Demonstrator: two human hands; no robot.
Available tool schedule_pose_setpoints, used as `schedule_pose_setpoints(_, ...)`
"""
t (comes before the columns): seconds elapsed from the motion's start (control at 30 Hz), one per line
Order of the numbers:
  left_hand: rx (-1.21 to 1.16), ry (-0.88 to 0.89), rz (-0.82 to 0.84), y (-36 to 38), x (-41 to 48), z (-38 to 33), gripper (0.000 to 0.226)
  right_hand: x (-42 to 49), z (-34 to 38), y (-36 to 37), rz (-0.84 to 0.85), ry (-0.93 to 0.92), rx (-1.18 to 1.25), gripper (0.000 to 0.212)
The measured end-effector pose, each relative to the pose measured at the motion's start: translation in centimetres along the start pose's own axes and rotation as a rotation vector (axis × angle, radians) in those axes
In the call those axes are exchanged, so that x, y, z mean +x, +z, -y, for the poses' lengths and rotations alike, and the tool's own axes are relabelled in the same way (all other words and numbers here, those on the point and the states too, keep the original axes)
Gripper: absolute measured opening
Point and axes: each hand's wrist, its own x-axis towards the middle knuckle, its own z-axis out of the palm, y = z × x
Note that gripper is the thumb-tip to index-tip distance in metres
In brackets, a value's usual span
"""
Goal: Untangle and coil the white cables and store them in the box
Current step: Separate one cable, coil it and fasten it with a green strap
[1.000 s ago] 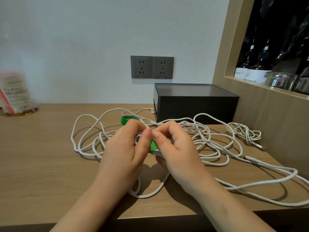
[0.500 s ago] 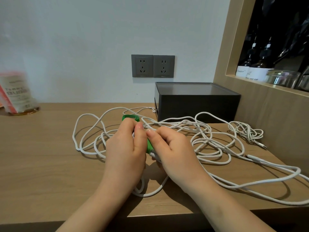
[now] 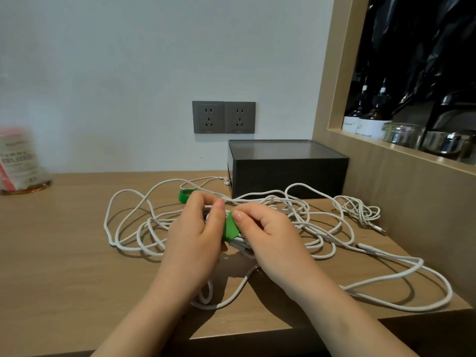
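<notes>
Tangled white cables [image 3: 134,222] sprawl in loops over the wooden table [image 3: 59,266]. My left hand [image 3: 195,235] grips a gathered bundle of cable at the middle of the tangle. My right hand [image 3: 265,235] pinches a green strap [image 3: 230,228] wrapped round that bundle. A second green strap [image 3: 185,196] lies just behind my left hand. A smaller white cable bunch [image 3: 358,210] sits at the right near the wall panel. The dark box [image 3: 288,168] stands behind the cables with its lid on.
Two grey wall sockets [image 3: 223,117] sit above the box. A blurred jar with a red and white label [image 3: 19,161] stands at the far left. A wooden shelf niche [image 3: 412,140] at the right holds bottles and glass jars. The table's front edge is near my forearms.
Both hands have stayed on the bundle. My right thumb and fingers have drawn the green strap further round the cable, so more green shows between the hands.
</notes>
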Motion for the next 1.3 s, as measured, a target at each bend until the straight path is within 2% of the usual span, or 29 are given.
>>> schedule_pose_setpoints(0.23,0.086,-0.024,0.159,1.5,1.4,-2.7,0.012,-0.4,0.3,-3.5,-0.183,-0.013,-0.152,0.009)
schedule_pose_setpoints(0.4,0.11,-0.026,0.21,4.1,2.8,-4.1,0.013,0.4,-0.2,-8.2,-0.329,0.098,-0.238,0.013)
schedule_pose_setpoints(0.67,0.382,0.065,0.337,10.7,3.6,-3.3,0.01,1.3,-4.8,-14.9,-0.504,0.306,-0.447,0.017)
schedule_pose_setpoints(0.77,0.572,0.162,0.409,12.7,3.4,-2.1,0.025,1.3,-6.7,-15.1,-0.553,0.359,-0.563,0.019)
schedule_pose_setpoints(0.87,0.805,0.319,0.522,13.1,3.3,-0.8,0.038,1.3,-8.1,-14.4,-0.532,0.389,-0.635,0.019)
schedule_pose_setpoints(0.97,0.903,0.332,0.617,12.1,4.0,-0.4,0.035,1.3,-8.5,-14.3,-0.516,0.392,-0.615,0.015)
schedule_pose_setpoints(1.07,0.917,0.293,0.602,10.6,4.9,0.1,0.034,1.5,-8.7,-14.3,-0.482,0.41,-0.53,0.014)
schedule_pose_setpoints(1.17,0.894,0.268,0.551,9.4,5.2,0.9,0.031,1.5,-8.4,-13.8,-0.442,0.446,-0.298,0.006)
schedule_pose_setpoints(1.23,0.875,0.27,0.534,9.0,5.2,1.2,0.031,1.3,-7.8,-13.6,-0.365,0.475,-0.153,0.013)
schedule_pose_setpoints(1.3,0.85,0.266,0.534,8.9,5.1,1.4,0.03,1.0,-7.3,-13.6,-0.257,0.48,-0.199,0.025)
